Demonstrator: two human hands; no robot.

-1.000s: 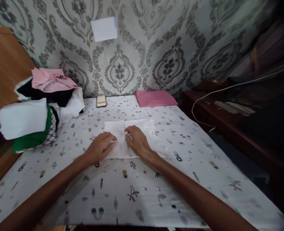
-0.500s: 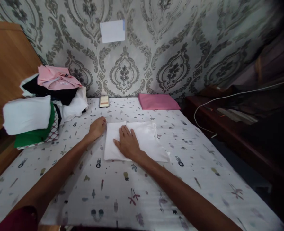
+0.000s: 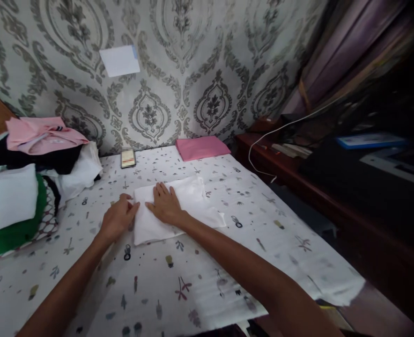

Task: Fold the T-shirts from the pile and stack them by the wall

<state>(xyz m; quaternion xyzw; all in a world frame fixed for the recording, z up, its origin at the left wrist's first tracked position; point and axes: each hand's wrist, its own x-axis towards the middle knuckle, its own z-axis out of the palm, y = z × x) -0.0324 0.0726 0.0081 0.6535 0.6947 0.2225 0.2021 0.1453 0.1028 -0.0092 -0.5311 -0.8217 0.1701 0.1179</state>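
A folded piece of white clothing [image 3: 193, 199] lies flat on the patterned sheet in front of me; its exact kind does not show. My right hand [image 3: 166, 205] rests palm down on it, fingers stretched out. Just beyond its left edge is my left hand [image 3: 118, 216], holding nothing, with the thumb apart from the loosely bent fingers. The right edge of the cloth is uneven, with a corner sticking out at the lower right.
The patterned sheet [image 3: 207, 276] covers the surface. At left are piled clothes, with a pink garment [image 3: 45, 133] on top and a folded white one [image 3: 8, 199] in front. A phone-like object [image 3: 128, 158] and folded pink cloth [image 3: 202, 148] lie near the wall. A white cable [image 3: 251, 157] hangs at right.
My view has turned to the right. My left hand has come nearer along the cloth's left edge, and its thumb and fingers have spread. My right hand stays flat on the cloth.
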